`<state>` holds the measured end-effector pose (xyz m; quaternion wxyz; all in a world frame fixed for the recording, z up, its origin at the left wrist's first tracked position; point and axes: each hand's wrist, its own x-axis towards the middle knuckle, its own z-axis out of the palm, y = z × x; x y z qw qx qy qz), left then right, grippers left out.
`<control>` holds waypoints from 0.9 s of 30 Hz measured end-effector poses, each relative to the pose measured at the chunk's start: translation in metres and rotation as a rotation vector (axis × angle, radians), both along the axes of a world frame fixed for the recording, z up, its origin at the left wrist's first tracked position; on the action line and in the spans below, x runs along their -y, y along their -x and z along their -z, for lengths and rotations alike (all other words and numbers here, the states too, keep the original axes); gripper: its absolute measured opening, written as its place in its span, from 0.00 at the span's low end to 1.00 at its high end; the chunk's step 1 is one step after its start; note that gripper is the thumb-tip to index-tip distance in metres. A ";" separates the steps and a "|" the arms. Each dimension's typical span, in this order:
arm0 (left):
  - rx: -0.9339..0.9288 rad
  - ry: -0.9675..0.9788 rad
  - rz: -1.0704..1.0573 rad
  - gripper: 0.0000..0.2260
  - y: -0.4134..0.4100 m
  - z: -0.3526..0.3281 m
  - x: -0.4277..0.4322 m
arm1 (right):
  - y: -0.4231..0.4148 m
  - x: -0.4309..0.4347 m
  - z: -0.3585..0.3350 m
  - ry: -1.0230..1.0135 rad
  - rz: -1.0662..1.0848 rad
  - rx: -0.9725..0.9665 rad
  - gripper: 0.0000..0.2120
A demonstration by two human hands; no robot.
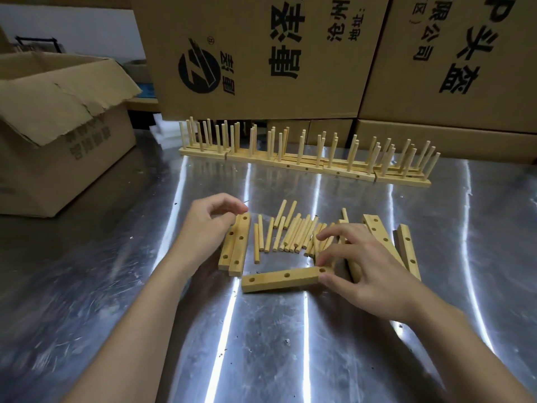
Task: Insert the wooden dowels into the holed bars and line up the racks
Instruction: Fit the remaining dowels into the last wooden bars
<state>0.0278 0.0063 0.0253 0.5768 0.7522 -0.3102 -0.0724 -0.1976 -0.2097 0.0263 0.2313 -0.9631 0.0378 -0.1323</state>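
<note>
A wooden bar with three holes point(279, 280) lies flat on the metal table, and my right hand point(360, 263) pinches its right end between thumb and fingers. Behind it lies a loose heap of wooden dowels point(293, 234). Two more holed bars point(235, 245) lie side by side to the left, with my left hand point(206, 225) hovering over them, fingers loosely curled and holding nothing. Further holed bars point(406, 248) lie at the right, partly hidden by my right hand. A row of finished racks point(305, 152) with upright dowels stands along the back.
Large printed cardboard boxes point(261, 53) form a wall just behind the racks. An open cardboard box point(58, 135) stands at the left on the table. The shiny metal table point(261, 344) stretches toward me below the hands.
</note>
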 end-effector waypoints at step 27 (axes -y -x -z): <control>0.591 -0.578 0.400 0.19 0.056 0.013 0.034 | -0.022 -0.018 0.017 -0.355 0.527 0.445 0.09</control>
